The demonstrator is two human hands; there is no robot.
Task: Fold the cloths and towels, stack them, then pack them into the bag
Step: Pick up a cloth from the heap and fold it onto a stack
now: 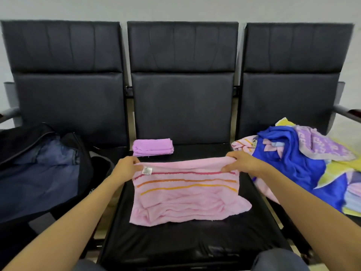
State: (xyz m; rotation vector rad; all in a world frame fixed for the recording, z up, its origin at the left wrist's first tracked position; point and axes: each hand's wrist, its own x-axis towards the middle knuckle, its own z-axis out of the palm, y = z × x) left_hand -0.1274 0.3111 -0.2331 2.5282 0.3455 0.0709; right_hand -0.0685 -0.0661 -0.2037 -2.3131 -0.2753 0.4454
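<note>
Two hands — left hand (128, 166) and right hand (239, 162) — pinched the pink towel's (187, 194) far corners, held apart, likely stretching its edge taut for folding mid-bench (195, 243).

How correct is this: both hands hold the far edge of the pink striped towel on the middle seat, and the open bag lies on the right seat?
No. In the head view the open bag lies on the left seat, not the right. The left hand and right hand hold the far edge of the pink striped towel on the middle seat.
</note>
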